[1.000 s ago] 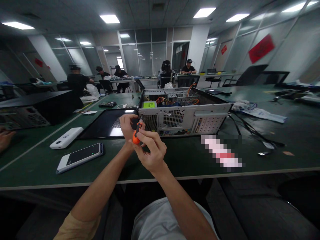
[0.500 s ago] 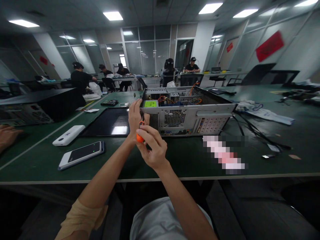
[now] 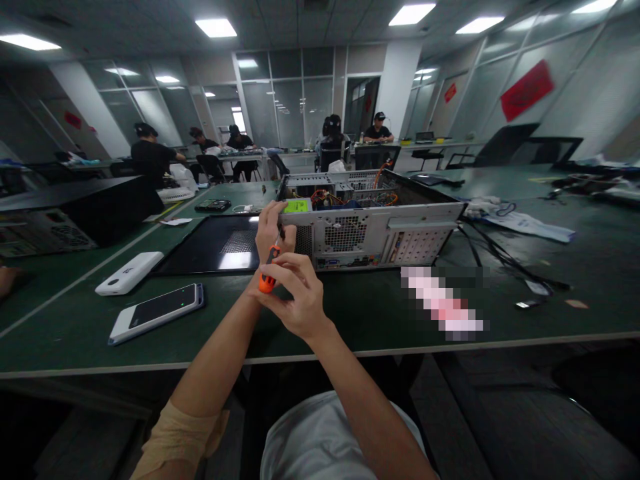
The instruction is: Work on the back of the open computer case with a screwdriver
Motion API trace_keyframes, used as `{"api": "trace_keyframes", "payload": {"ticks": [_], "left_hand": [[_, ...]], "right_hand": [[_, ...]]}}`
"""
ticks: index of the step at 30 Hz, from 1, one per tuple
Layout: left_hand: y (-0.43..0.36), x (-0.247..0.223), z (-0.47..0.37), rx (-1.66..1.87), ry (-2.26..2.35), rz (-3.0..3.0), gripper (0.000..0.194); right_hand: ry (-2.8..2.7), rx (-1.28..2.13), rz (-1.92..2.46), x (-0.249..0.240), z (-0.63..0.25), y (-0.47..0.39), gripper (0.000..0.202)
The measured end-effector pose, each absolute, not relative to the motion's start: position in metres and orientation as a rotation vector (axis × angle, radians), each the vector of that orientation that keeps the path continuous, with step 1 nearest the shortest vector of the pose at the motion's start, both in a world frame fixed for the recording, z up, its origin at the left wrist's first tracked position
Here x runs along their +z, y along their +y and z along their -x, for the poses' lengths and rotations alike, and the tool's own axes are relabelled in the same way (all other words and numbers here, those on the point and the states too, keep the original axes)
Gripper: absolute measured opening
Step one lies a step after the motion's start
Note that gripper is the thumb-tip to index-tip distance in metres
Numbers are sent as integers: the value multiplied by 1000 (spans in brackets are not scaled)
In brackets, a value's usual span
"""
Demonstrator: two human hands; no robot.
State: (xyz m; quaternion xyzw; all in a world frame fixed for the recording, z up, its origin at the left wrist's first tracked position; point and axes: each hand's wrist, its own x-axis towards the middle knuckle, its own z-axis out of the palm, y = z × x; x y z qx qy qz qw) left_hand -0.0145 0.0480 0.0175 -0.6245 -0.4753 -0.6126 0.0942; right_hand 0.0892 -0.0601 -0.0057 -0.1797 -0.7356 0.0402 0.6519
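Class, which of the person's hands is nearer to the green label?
Left. The left hand is close beside the green label; the right hand, holding the orange screwdriver, is farther off, below it in the picture.

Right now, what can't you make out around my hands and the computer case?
- Tip of the screwdriver, head view: too small and dark beside the left hand.
- Near left corner of the computer case, head view: covered by the left hand.
- Case floor, head view: hidden behind the near panel.
- Pink-and-white patch, head view: pixelated.
- Another person's hand, head view: cut off by the left edge.
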Motion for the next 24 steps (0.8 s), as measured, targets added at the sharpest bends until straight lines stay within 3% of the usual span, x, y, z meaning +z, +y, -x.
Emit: {"api": "trace_keyframes", "payload": {"ticks": [4,8,24], "left_hand": [[47,18,14,-1849,-1370,1870,35],[48,16,15,-1865,-1350,1870,32],[49,16,14,-1851,-1362,1866,38]], "right_hand": [[-1656,127,388,-6,-89,-60,35],[-1623,113,375,-6,-89,-60,31],[-1645,-76,442,-14,-92,-56,35]]}}
